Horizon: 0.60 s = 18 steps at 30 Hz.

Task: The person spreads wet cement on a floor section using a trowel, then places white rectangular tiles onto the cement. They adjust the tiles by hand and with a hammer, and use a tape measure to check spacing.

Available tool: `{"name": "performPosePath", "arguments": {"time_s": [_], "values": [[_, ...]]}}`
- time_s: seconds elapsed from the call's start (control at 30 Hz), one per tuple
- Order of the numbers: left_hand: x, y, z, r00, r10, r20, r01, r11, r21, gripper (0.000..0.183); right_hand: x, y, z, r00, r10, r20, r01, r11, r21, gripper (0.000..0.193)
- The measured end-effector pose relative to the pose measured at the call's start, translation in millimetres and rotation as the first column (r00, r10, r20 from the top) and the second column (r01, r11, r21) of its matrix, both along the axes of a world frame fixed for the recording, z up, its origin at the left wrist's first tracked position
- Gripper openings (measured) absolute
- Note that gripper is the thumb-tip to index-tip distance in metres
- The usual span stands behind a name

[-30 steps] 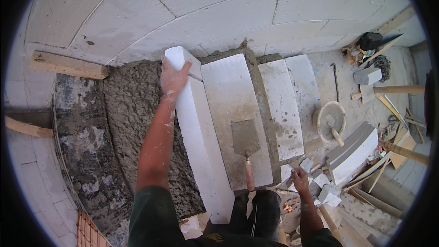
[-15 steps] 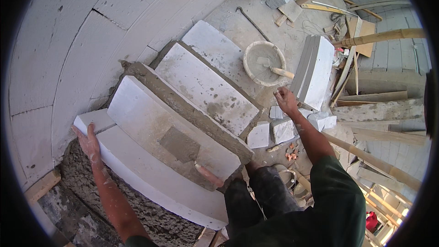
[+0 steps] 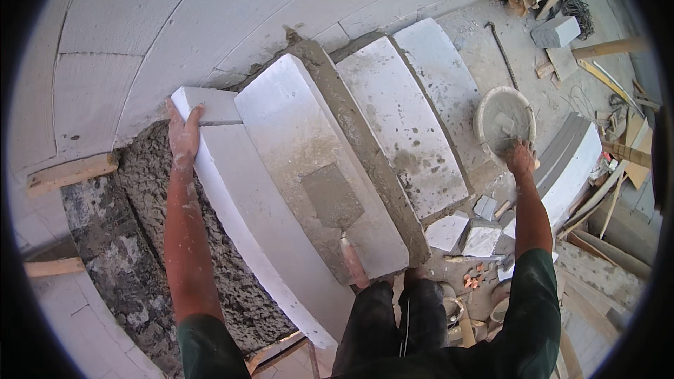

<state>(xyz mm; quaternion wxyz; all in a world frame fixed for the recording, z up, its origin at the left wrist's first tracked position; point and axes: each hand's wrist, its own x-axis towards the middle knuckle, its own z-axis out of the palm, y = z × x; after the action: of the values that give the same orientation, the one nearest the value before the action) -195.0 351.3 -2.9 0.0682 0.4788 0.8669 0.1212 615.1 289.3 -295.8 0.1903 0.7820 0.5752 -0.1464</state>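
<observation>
My left hand grips the end of a small white block piece, thumb and fingers around its corner. This piece sits against the wall, at the end of a long white block lying along the rough mortar bed. On the adjoining step block rests a flat trowel with a worn handle. Over at the right, my right hand is closed around the handle of a wooden-handled tool in a round mortar bucket. The hand hides most of that handle.
More white step blocks with grey mortar between them descend to the right. A pale block wall runs behind. Block offcuts, stacked slabs, a hooked iron bar and loose timber lie around.
My right hand has come to the bucket and closed on the tool's handle. My left hand stays on the small block piece. The whole view has turned and shifted.
</observation>
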Motion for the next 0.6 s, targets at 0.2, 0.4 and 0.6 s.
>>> {"name": "performPosePath", "arguments": {"time_s": [0.2, 0.4, 0.6], "values": [[2.8, 4.2, -2.9, 0.999, 0.013, 0.04, -0.012, 1.0, -0.004, 0.114, -47.2, -51.8, 22.5, 0.957, -0.018, -0.288, 0.16, 0.865, 0.475, 0.05], [-0.4, 2.3, -4.4, 0.999, 0.044, -0.011, -0.044, 0.999, -0.009, 0.12, -222.8, -149.2, 135.5, 0.429, -0.034, -0.902, 0.428, 0.888, 0.17, 0.028], [-13.8, -13.0, -7.9, 0.877, 0.076, 0.474, -0.227, 0.936, 0.269, 0.115, -373.0, -181.3, 218.8, 0.488, 0.188, -0.853, -0.228, 0.97, 0.083, 0.048]]}}
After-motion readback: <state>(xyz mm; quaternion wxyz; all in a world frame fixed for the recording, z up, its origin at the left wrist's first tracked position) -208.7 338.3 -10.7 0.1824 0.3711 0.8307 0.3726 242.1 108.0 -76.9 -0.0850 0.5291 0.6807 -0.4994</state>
